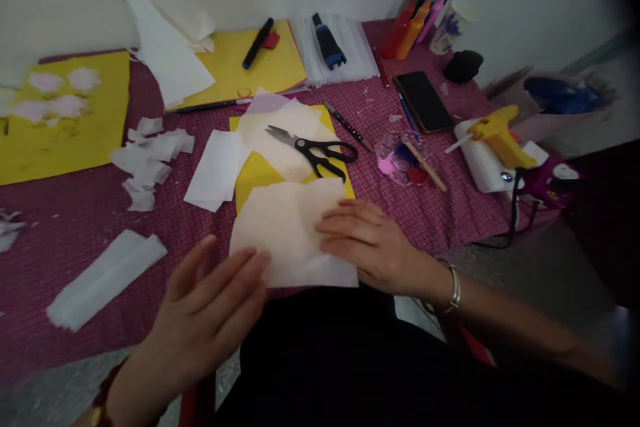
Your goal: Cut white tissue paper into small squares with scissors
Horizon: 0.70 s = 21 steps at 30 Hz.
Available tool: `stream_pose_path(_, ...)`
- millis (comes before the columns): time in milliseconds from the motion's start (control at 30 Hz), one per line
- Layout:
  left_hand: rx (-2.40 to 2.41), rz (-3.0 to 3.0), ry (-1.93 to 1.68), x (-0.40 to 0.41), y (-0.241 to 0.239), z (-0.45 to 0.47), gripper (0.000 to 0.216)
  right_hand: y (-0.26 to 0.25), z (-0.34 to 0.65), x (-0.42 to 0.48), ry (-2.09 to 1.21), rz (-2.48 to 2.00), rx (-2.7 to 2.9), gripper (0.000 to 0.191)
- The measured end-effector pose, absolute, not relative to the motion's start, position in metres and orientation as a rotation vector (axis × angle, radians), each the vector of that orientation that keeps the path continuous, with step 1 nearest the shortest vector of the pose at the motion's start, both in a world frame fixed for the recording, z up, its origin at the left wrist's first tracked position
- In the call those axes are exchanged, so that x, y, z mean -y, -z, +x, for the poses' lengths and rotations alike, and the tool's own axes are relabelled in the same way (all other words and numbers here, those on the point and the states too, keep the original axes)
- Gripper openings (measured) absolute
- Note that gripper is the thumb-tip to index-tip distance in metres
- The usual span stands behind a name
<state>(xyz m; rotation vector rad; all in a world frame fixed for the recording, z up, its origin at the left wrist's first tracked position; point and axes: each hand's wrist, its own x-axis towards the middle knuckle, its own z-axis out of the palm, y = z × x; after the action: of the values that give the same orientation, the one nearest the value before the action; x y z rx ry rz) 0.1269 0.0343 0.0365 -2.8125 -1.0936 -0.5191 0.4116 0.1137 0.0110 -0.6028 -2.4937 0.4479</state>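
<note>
A sheet of thin white paper [290,233] lies at the table's front edge, partly over a yellow sheet [257,177]. My right hand [367,240] rests flat on the paper's right side, fingers stretched out. At its lower left corner, the fingertips of my left hand [215,303] touch the edge, with the fingers extended and the thumb apart. Just beyond the paper, scissors with black handles [320,150] lie on another pale sheet [280,113]. A folded white piece of paper [215,167] is to their left.
Paper strips [147,160] and a folded paper strip [107,280] lie on the left. To the right are a paint palette [395,160] with a stick, a phone [424,101] and a yellow glue gun [503,137]. Paint bottles [415,30] stand at the back right.
</note>
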Motion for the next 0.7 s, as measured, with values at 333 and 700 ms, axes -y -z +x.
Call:
stream_pose_path(333, 1.612, -3.212, 0.824, -0.04, 0.012, 0.15, 0.021, 0.022, 0.428, -0.099, -0.814, -0.806, 2.442, 0.016)
stream_pose_path(700, 2.68, -2.601, 0.902, -0.076, 0.009, 0.138, 0.039, 0.032, 0.413, -0.098, -0.822, -1.206, 2.023, 0.026)
